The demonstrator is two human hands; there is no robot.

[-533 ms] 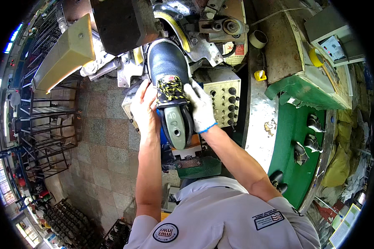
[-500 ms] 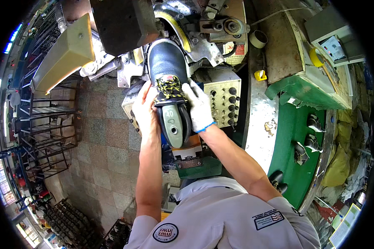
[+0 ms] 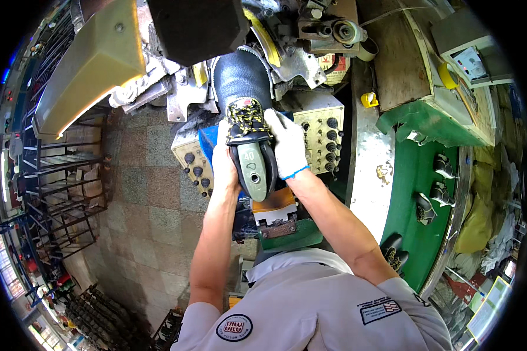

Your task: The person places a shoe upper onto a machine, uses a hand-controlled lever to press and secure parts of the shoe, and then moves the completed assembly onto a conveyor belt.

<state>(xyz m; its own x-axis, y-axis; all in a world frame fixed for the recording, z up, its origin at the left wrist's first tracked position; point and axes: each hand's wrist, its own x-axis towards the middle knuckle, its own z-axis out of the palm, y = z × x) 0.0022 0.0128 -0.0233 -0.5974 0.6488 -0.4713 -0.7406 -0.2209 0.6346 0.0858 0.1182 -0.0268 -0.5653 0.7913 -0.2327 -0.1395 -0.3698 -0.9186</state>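
Note:
A dark leather shoe upper (image 3: 243, 79) with black-and-yellow laces is stretched over a grey-green shoe last (image 3: 252, 186). Its toe points away from me, between the metal plates of a machine (image 3: 186, 96). My bare left hand (image 3: 225, 164) is closed along the shoe's left side, its fingertips mostly hidden. On the right side my right hand (image 3: 288, 146), in a white glove with a blue cuff, grips the shoe near the laces. The heel end of the last sticks out toward me between both hands.
Control boxes with black knobs (image 3: 319, 137) flank the shoe. A dark block (image 3: 198, 29) and a cream cover (image 3: 91, 70) overhang at upper left. Right of me, several shoes (image 3: 442, 194) lie on a green surface (image 3: 413, 175). Metal racks (image 3: 58, 175) stand at left.
The shoe and both hands sit slightly further right in the picture, and the machine also appears shifted. My left hand's fingers are now more tucked against the shoe; both hands keep hold.

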